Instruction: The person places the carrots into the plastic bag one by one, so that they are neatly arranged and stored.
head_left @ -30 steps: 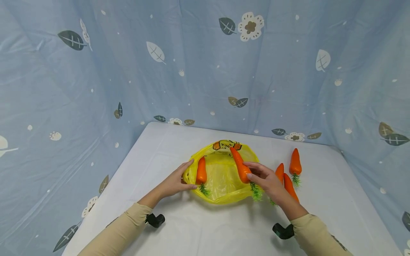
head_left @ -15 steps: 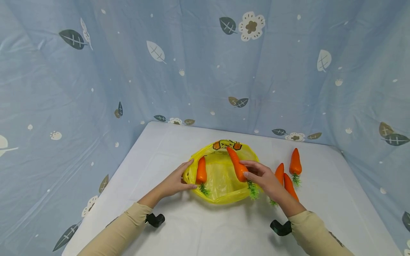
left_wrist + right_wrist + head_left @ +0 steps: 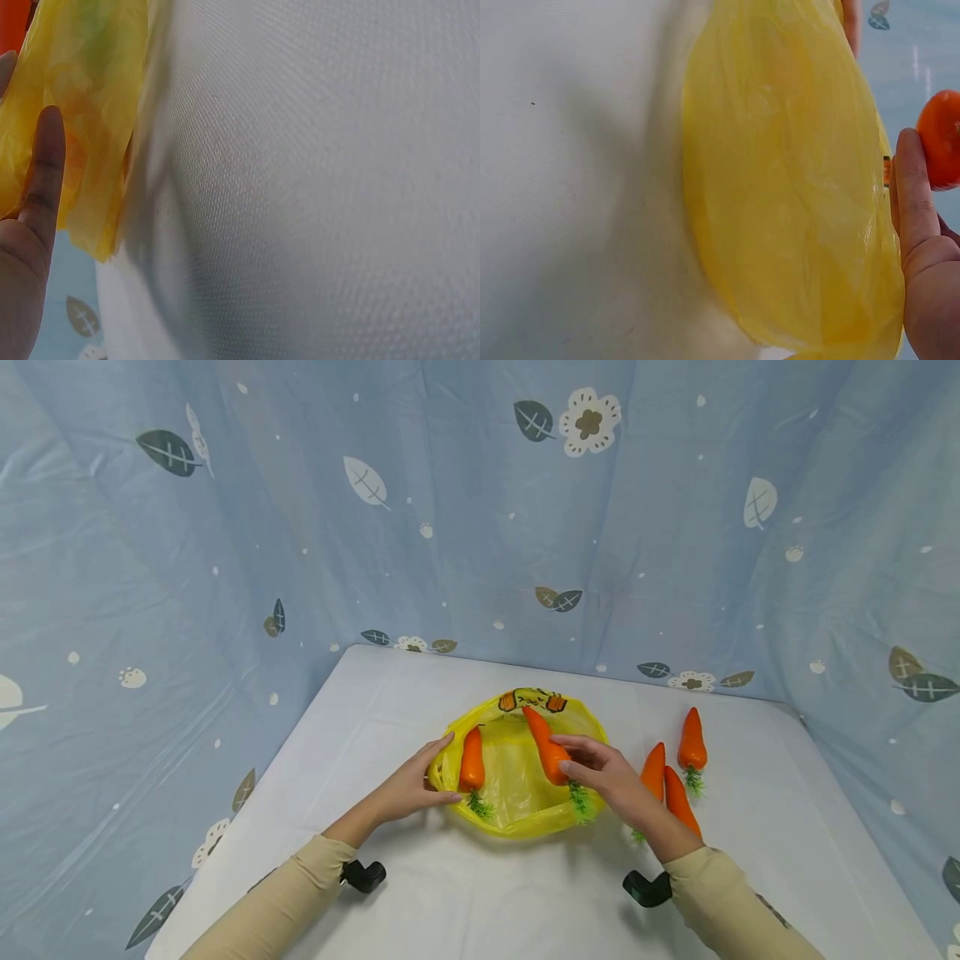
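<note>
- R hand (image 3: 609, 777): gap narrow, thumb & fingers holding a carrot (image 3: 550, 752) near its leafy end, over the mouth of the yellow bag (image 3: 517, 829), mid-frame; can't tell if carrot touches bag.
- L hand (image 3: 408, 787): thumb & fingers spread wide, resting agst bag's left side; L wrist view shows thumb straight along the plastic.
- Bench (image 3: 465, 902): white covering, fine texture up close in L wrist view; fills lower-ctr of frame.
- Room: blue curtain (image 3: 465, 510) behind & at sides, w/ leaf, flower & paw prints.
- Tan sleeves (image 3: 281, 902) enter lower left & lower right; small blk device (image 3: 366, 877) by L wrist, blk device (image 3: 647, 889) by R wrist.
- Held carrot: orange, glossy, tip to upper left, green tuft hanging lower right.
- Bag: thin, see-thru, mouth open, orange & blk print at top rim.
- 2nd carrot (image 3: 472, 764) inside bag, left side, tip up-frame, greens toward near rim.
- Right of bag, on bench: lone carrot (image 3: 692, 741) uppermost; pair of carrots (image 3: 678, 799) lower, partly hidden by R arm.
</note>
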Demonstrator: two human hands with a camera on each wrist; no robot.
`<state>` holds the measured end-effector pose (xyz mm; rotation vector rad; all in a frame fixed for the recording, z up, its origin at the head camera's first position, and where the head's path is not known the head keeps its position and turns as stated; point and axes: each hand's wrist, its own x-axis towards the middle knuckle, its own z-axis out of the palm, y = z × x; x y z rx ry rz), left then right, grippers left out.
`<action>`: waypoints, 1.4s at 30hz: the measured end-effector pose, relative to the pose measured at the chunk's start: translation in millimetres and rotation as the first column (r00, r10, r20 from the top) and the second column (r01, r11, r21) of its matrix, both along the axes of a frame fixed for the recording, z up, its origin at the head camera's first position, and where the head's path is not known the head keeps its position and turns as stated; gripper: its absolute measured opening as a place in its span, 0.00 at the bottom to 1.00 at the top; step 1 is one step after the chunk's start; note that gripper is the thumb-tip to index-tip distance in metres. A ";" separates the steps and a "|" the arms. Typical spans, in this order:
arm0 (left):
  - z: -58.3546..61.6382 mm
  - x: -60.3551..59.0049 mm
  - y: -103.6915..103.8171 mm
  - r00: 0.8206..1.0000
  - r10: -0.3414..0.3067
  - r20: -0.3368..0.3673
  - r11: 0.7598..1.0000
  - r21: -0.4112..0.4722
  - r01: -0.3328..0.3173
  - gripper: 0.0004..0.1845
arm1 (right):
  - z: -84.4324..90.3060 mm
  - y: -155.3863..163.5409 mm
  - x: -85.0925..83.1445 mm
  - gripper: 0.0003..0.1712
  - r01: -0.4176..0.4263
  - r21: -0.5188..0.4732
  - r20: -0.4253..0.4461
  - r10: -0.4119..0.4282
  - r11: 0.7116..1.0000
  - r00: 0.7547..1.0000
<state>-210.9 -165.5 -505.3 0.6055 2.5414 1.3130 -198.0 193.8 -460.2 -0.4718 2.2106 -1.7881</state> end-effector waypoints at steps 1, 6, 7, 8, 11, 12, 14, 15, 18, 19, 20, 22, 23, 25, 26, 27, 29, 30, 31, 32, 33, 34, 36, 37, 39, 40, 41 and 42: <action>-0.1 0.0 -0.1 1.000 -0.001 0.000 1.000 0.001 0.001 0.54 | -0.3 -1.0 -0.6 0.26 0.000 0.003 0.002 0.000 1.000 1.000; -0.1 0.2 0.0 1.000 -0.005 -0.002 1.000 0.007 0.005 0.53 | -1.7 -5.3 -3.2 0.26 -0.005 0.008 0.016 0.004 1.000 1.000; 0.1 0.2 0.0 1.000 -0.005 -0.002 1.000 0.008 0.005 0.53 | -1.9 -6.2 -3.6 0.26 -0.005 0.011 0.019 0.005 1.000 1.000; 0.2 0.1 0.1 1.000 -0.006 -0.002 1.000 0.009 0.006 0.53 | -2.1 -6.9 -4.0 0.26 -0.004 0.015 0.025 0.004 1.000 1.000; 0.6 0.1 0.2 1.000 -0.006 -0.002 1.000 0.008 0.006 0.53 | -2.6 -9.0 -5.2 0.27 0.005 0.036 0.039 -0.006 0.999 0.999; 0.8 0.1 0.3 1.000 -0.007 -0.001 1.000 0.008 0.007 0.53 | -2.7 -9.8 -5.7 0.27 0.009 0.043 0.043 -0.011 0.999 0.999; 1.3 0.3 0.4 1.000 -0.005 -0.001 1.000 0.006 0.005 0.54 | -2.5 -11.4 -6.3 0.27 0.011 0.050 0.047 -0.013 0.999 0.999; 1.5 0.4 0.5 1.000 -0.005 0.000 1.000 0.005 0.005 0.54 | -2.3 -12.3 -6.5 0.27 0.011 0.051 0.048 -0.014 0.999 0.999; 1.9 0.5 0.8 1.000 -0.006 -0.001 1.000 0.001 0.006 0.54 | -1.3 -15.2 -6.6 0.27 0.014 0.048 0.055 -0.016 0.999 0.998; 2.0 0.5 0.9 1.000 -0.006 0.000 1.000 0.000 0.006 0.54 | -1.1 -16.1 -6.6 0.27 0.013 0.047 0.057 -0.016 0.999 0.998; 2.1 0.4 1.0 1.000 -0.006 -0.001 1.000 -0.001 0.006 0.54 | -0.9 -17.1 -6.8 0.27 0.014 0.047 0.057 -0.016 0.999 0.998; 2.7 0.2 1.4 1.000 -0.005 0.000 1.000 -0.002 0.005 0.54 | -2.3 -18.5 -7.9 0.27 0.016 0.048 0.058 -0.018 0.999 0.998; 2.9 0.0 1.6 1.000 -0.003 0.002 1.000 -0.004 0.003 0.54 | -2.8 -19.3 -8.4 0.27 0.017 0.051 0.058 -0.020 0.999 0.998; 3.7 0.1 1.7 1.000 -0.001 0.004 1.000 -0.002 0.001 0.54 | -4.6 -20.8 -9.9 0.27 0.015 0.054 0.057 -0.018 0.998 0.998; 3.8 0.1 1.7 1.000 -0.001 0.004 1.000 -0.001 0.001 0.54 | -5.3 -21.7 -10.6 0.27 0.015 0.057 0.055 -0.018 0.998 0.998; 3.9 0.1 1.6 1.000 -0.002 0.006 1.000 0.001 0.002 0.54 | -6.3 -22.3 -11.3 0.27 0.013 0.060 0.054 -0.017 0.998 0.998; 3.6 0.0 1.3 1.000 -0.002 0.005 1.000 0.001 0.002 0.54 | -7.0 -24.1 -12.2 0.27 0.016 0.067 0.057 -0.020 0.998 0.998; 3.6 -0.1 1.2 1.000 -0.003 0.005 1.000 0.003 0.003 0.54 | -7.6 -24.7 -12.9 0.28 0.015 0.071 0.057 -0.019 0.997 0.998; 3.4 -0.3 1.2 1.000 -0.002 0.004 1.000 0.003 0.002 0.54 | -7.9 -25.5 -13.5 0.28 0.016 0.075 0.060 -0.021 0.997 0.998; 3.0 -0.5 1.2 1.000 -0.002 0.001 1.000 0.002 0.002 0.54 | -8.1 -26.2 -14.0 0.28 0.015 0.080 0.061 -0.020 0.997 0.998; 3.1 -0.6 1.3 1.000 -0.001 0.000 1.000 0.002 0.001 0.54 | -8.4 -26.9 -14.3 0.28 0.014 0.082 0.060 -0.019 0.997 0.998; 3.1 -0.6 1.3 1.000 0.000 -0.001 1.000 0.002 0.000 0.54 | -8.7 -27.5 -14.9 0.28 0.015 0.087 0.063 -0.021 0.996 0.998; 3.7 -0.3 1.7 1.000 0.000 0.001 1.000 0.005 0.000 0.54 | -9.7 -28.9 -16.2 0.28 0.016 0.096 0.065 -0.022 0.995 0.998; 4.0 -0.3 1.8 1.000 0.001 0.003 1.000 0.006 -0.001 0.54 | -10.1 -29.6 -16.9 0.28 0.019 0.099 0.068 -0.026 0.995 0.997; 4.3 -0.4 2.0 1.000 -0.001 0.006 1.000 0.008 0.001 0.54 | -11.1 -30.9 -18.1 0.28 0.024 0.103 0.070 -0.031 0.994 0.997; 4.0 -0.5 2.0 1.000 -0.001 0.007 1.000 0.007 0.001 0.55 | -11.6 -31.5 -18.9 0.28 0.026 0.105 0.071 -0.034 0.994 0.997; 3.5 -0.7 1.9 1.000 -0.002 0.006 1.000 0.009 0.002 0.54 | -12.0 -32.4 -19.6 0.28 0.028 0.105 0.072 -0.036 0.994 0.997; 2.6 -1.1 1.6 1.000 -0.002 0.007 1.000 0.010 0.002 0.55 | -12.3 -33.4 -20.2 0.29 0.029 0.106 0.071 -0.037 0.994 0.997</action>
